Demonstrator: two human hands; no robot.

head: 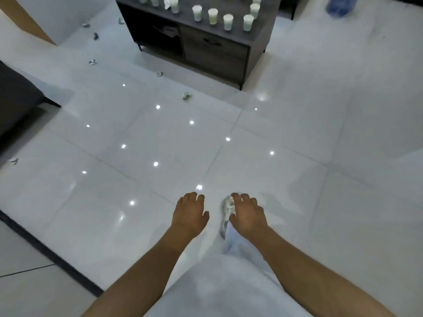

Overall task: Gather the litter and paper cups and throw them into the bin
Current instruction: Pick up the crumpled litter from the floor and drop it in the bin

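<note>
White glossy floor tiles point(297, 179) lay open between the person and the dark cabinet point(215, 49), whose top held upright paper cups point(212, 16). Crumpled litter scraps point(186, 96) lay scattered near the cabinet's left edge. Right hand point(248, 216) gripped crumpled paper point(227, 208); left hand point(190, 213) hung with fingers loosely relaxed, holding nothing.
</note>
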